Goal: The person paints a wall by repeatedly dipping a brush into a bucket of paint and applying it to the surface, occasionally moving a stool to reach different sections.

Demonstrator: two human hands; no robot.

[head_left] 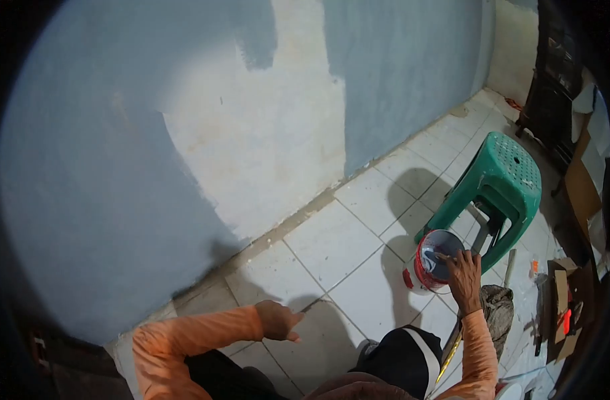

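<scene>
My right hand is over the rim of a paint bucket, fingers closed round what looks like a paintbrush. Only a short light-brown part of the brush shows, inside the bucket. Grey-blue paint coats the bucket's inner wall, and its outside is red and white. My left hand hangs above the floor tiles with nothing in it, its fingers loosely bent and apart. In front of me is a wall with a bare whitish patch between areas of grey-blue paint.
A green plastic stool, spattered with paint, stands just behind the bucket. To the right lie a crumpled dark cloth and an open cardboard box. A dark cabinet stands at the far right. White tiles cover the floor.
</scene>
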